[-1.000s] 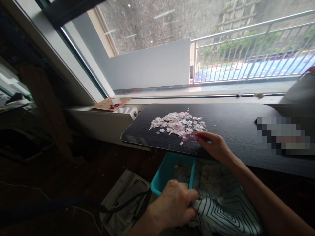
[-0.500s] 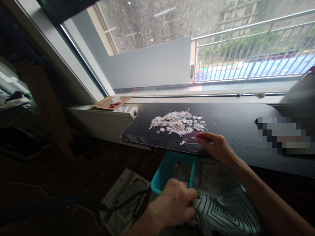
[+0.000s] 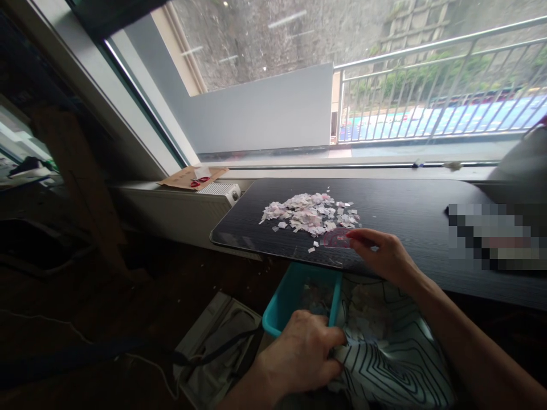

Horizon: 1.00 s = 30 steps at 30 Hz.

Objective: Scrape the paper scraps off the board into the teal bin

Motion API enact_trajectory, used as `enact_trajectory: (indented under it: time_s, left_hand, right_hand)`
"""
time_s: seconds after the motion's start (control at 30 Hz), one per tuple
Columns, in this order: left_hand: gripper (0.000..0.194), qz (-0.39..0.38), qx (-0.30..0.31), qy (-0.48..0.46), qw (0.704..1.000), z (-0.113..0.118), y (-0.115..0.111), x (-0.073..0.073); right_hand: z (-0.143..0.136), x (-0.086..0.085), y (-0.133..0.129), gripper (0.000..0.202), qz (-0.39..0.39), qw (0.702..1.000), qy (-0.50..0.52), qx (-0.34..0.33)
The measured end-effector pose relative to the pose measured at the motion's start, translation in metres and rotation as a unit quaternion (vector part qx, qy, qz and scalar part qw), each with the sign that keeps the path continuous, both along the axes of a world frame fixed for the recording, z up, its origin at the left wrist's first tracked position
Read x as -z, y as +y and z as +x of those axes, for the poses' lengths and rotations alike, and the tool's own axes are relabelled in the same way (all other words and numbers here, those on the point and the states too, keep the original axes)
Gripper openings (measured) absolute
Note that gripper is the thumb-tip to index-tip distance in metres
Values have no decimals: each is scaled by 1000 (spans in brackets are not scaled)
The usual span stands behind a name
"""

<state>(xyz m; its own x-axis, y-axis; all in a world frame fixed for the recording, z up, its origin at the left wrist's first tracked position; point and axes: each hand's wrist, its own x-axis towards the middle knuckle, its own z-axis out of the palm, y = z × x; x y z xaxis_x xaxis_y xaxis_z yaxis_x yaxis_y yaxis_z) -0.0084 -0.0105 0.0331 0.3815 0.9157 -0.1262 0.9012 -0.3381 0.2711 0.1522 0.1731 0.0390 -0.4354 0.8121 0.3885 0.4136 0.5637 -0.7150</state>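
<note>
My right hand (image 3: 378,249) pinches a clear pink protractor (image 3: 337,238) between thumb and fingers, low over the dark table (image 3: 397,213). Just beyond the protractor lies a heap of small white and pinkish paper scraps (image 3: 305,212), with a few loose pieces near the front edge. Below the table edge, my left hand (image 3: 301,353) is closed on the edge of a pale cloth (image 3: 397,364) with black wavy lines, beside the rim of a teal bin (image 3: 277,307). More paper scraps lie in the cloth's hollow. The bin's contents are dim and partly hidden by my left hand.
Red-handled scissors (image 3: 199,181) rest on brown paper (image 3: 175,178) on the sill above a radiator (image 3: 222,193). A pixelated object (image 3: 496,236) lies on the table's right side. A pale case-like thing (image 3: 217,341) and a cord (image 3: 158,373) are on the floor at left.
My right hand has moved slightly right with the protractor, and a couple of scraps by the front edge have shifted a little. My left hand stays in place.
</note>
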Motion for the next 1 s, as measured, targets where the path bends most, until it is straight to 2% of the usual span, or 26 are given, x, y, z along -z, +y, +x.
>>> enact_trajectory:
  time_s: [0.2,0.43,0.6,0.7,0.83,1.0]
  left_hand:
    - [14,2,-3,0,1000,0,0,-1]
    - [16,-4,-1,-7,1000,0,0,-1]
    - [15,-7,-5,-5,1000,-1,1,-4]
    - [11,-14,-21,-8,1000,-9,-3,-11]
    - [5,-19,-61,0,998,-28,-12,-20]
    - [11,-30,-129,-11,991,-48,-21,-23]
  right_hand:
    - [-18,-3,4,27,32,999,1,-42]
    - [-8,2,1,26,16,1000,0,-23]
    - [-16,-2,-5,27,18,997,-6,-71]
    - [-18,-6,-6,27,30,997,-33,-65]
    - [-8,-12,-7,27,42,996,-62,-39]
    - [14,-22,-12,25,43,994,-100,-5]
